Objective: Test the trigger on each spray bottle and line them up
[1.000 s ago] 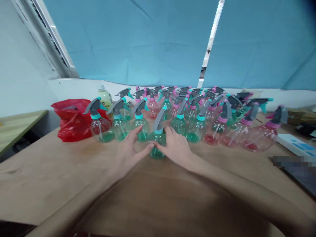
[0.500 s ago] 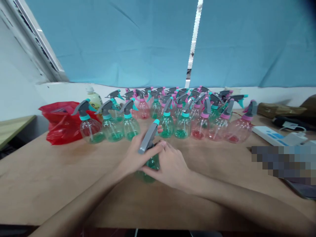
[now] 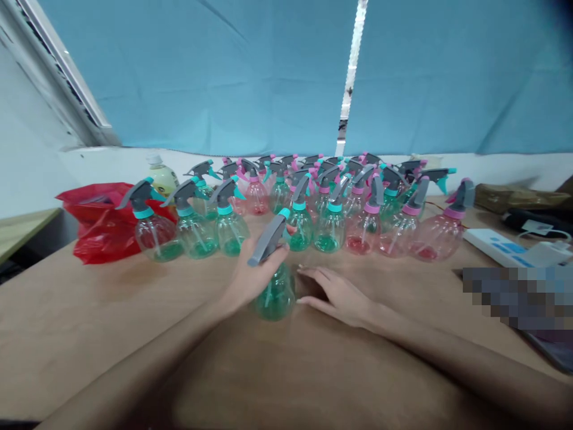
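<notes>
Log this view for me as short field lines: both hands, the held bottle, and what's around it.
Left hand: wrapped around the neck of a green spray bottle
Right hand: open beside that bottle, not gripping it
Nozzle: teal, pointing away from the person
Behind: more spray bottles, green and pink
Left side: red plastic bag
Right side: white strip with blue patches
Surface: wooden table
Backdrop: blue cloth

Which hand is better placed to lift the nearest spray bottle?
Probably the left hand: it grips the nearest spray bottle near its top, while the right hand is open beside the body.
</notes>
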`<state>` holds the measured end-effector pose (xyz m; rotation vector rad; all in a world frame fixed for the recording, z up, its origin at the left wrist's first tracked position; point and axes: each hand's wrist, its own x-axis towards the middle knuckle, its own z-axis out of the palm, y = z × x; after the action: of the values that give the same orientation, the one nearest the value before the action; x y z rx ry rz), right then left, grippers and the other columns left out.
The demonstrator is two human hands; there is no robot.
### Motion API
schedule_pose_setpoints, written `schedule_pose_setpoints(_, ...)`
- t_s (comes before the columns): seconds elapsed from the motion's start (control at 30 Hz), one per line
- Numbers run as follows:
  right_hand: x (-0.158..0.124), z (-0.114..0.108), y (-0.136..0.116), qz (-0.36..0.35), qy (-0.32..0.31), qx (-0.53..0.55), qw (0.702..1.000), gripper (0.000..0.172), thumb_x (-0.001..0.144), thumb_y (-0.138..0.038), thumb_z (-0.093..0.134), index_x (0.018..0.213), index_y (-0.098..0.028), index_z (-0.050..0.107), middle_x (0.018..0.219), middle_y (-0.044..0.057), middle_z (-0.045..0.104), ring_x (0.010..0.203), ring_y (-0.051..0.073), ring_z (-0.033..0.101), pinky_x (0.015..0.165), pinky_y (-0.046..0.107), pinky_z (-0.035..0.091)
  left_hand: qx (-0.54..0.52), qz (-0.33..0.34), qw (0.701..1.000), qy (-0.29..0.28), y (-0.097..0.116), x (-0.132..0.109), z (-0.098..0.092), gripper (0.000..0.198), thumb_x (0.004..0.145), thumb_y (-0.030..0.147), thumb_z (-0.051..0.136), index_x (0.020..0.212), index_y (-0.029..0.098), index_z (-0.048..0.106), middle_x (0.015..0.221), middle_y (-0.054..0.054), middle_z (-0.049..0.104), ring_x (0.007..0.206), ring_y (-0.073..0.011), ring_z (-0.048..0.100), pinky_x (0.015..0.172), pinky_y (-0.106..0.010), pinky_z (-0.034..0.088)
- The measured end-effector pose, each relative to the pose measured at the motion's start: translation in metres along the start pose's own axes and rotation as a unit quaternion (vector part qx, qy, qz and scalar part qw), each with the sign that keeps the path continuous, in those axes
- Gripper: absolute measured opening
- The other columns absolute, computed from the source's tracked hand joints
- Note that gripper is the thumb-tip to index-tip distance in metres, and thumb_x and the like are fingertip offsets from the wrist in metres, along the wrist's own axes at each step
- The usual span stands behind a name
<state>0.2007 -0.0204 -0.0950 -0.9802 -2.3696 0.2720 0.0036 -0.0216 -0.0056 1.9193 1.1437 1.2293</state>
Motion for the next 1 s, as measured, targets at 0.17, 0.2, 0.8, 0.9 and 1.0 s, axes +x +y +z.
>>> schedule_pose_setpoints(0.17,-0.004,-0.008,0.026,-0.011,-0.040,-0.020,0.999,0.040,0.091,-0.042,0.048,0.123,-0.018,0.055,0.132,0.011,0.055,0.125,0.023,0.047,0.104,0.045,0.039,-0.015,0.021,0.999,-0.020,-0.006,0.018,0.006,0.028,0.081,0.021,0.052,0.107,0.024,0.061,0.097,-0.002,0.066,0.084,-0.0191,0.062,0.083,-0.034,0.048)
schedule_pose_setpoints(0.2,-0.003,-0.010,0.028,-0.017,-0.043,-0.019,0.999,0.041,0.092,-0.042,0.048,0.124,-0.018,0.055,0.132,0.010,0.055,0.126,0.023,0.046,0.104,0.045,0.039,-0.015,0.024,0.999,-0.022,-0.007,0.020,0.007,0.028,0.081,0.021,0.051,0.107,0.024,0.061,0.098,-0.002,0.066,0.088,-0.0199,0.062,0.084,-0.034,0.048)
schedule_pose_setpoints(0.8,0.010,-0.004,0.028,-0.023,-0.061,0.005,0.998,0.045,0.092,-0.040,0.048,0.130,-0.016,0.051,0.136,0.010,0.051,0.130,0.022,0.042,0.108,0.044,0.036,-0.002,0.001,0.999,-0.055,-0.011,0.026,0.005,0.033,0.079,0.015,0.050,0.107,0.029,0.061,0.106,0.001,0.068,0.089,-0.0181,0.065,0.082,-0.032,0.051)
schedule_pose_setpoints(0.9,0.010,-0.003,0.028,-0.023,-0.058,0.016,0.998,0.044,0.093,-0.039,0.048,0.131,-0.018,0.050,0.136,0.009,0.052,0.130,0.022,0.042,0.107,0.046,0.036,0.000,0.001,0.998,-0.059,-0.012,0.025,0.004,0.031,0.079,0.015,0.050,0.106,0.026,0.062,0.092,0.000,0.069,0.082,-0.0185,0.064,0.083,-0.034,0.050)
schedule_pose_setpoints(1.0,0.010,-0.003,0.029,-0.022,-0.061,0.017,0.998,0.044,0.093,-0.039,0.047,0.131,-0.017,0.050,0.136,0.010,0.052,0.131,0.022,0.041,0.108,0.046,0.036,0.013,-0.002,0.998,-0.058,-0.013,0.024,0.004,0.024,0.079,0.016,0.050,0.098,0.024,0.063,0.076,0.001,0.065,0.067,-0.0166,0.060,0.079,-0.035,0.050)
